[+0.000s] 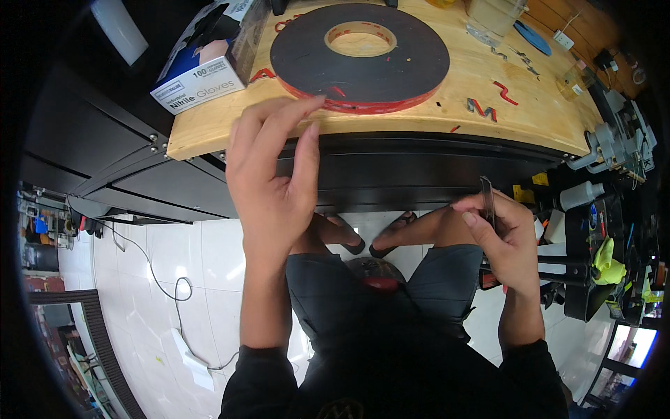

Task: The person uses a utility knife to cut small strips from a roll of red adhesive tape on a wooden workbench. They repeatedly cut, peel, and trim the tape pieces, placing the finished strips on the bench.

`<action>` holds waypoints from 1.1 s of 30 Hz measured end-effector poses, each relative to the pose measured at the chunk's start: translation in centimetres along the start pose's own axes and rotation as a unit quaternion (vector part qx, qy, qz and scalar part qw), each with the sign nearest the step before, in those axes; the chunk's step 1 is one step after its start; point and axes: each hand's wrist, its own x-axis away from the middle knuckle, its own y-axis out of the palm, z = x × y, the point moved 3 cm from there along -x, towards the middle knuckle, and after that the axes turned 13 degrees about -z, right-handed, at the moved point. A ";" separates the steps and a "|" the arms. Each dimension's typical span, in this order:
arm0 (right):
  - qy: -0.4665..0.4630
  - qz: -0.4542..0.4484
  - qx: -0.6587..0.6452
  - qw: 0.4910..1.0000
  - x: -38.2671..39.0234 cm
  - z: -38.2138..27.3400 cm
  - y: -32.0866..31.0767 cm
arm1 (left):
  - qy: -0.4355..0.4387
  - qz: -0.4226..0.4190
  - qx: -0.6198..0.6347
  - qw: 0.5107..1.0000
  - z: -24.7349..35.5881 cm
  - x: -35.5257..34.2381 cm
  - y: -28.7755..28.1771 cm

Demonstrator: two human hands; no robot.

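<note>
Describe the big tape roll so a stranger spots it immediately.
Find the wooden workbench across the top. Right of the blue-and-white box, by the left hand, lies the tape roll. Its broad dark disc with red rim dwarfs the small red pieces.

The right hand (506,236) partly hides its slim metal tool (487,197); the top edge crops a clear container (494,19).

Bench (548,112) is bright; floor (213,255) glares; edges bend.

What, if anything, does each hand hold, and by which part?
Right hand: a thin metal tool, by its lower part. Left hand, near the tape roll: cannot tell.
</note>
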 end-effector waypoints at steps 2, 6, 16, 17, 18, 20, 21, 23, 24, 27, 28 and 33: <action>-0.001 -0.003 -0.008 1.000 -0.4 -0.4 0.5 | 0.032 -0.024 -0.092 0.995 -0.1 -0.8 -0.7; 0.037 0.024 -0.049 0.998 0.4 0.3 1.0 | 0.031 -0.176 -0.151 0.972 0.2 -3.3 -1.1; 0.060 -0.047 -0.077 0.994 2.0 1.1 1.4 | 0.123 -0.229 -0.169 0.951 2.3 -6.2 1.8; 0.058 -0.057 -0.044 0.996 2.3 1.3 1.4 | 0.133 -0.235 -0.189 0.944 2.7 -6.4 1.9; 0.047 -0.050 -0.025 0.997 2.5 1.5 1.2 | 0.127 -0.239 -0.177 0.946 2.9 -6.7 2.0; 0.026 -0.037 0.014 0.999 3.1 1.8 0.9 | 0.114 -0.247 -0.153 0.950 2.9 -7.0 1.9; 0.023 -0.030 0.025 0.999 3.5 1.9 0.8 | 0.142 -0.255 -0.194 0.937 3.1 -7.3 1.7; 0.018 -0.018 0.048 0.999 4.0 2.3 0.6 | 0.142 -0.264 -0.220 0.928 3.9 -7.4 2.1; 0.014 -0.015 0.059 0.998 4.1 2.4 0.7 | 0.140 -0.267 -0.236 0.924 4.1 -7.4 2.1; -0.006 -0.028 0.053 0.998 3.8 2.4 1.1 | 0.148 -0.256 -0.229 0.927 3.7 -7.6 2.2; -0.020 -0.029 0.057 0.998 3.7 2.3 1.0 | 0.158 -0.265 -0.233 0.922 3.5 -7.9 2.0; -0.068 -0.063 0.060 0.994 3.1 1.2 1.1 | 0.194 -0.276 -0.227 0.913 2.2 -8.4 1.0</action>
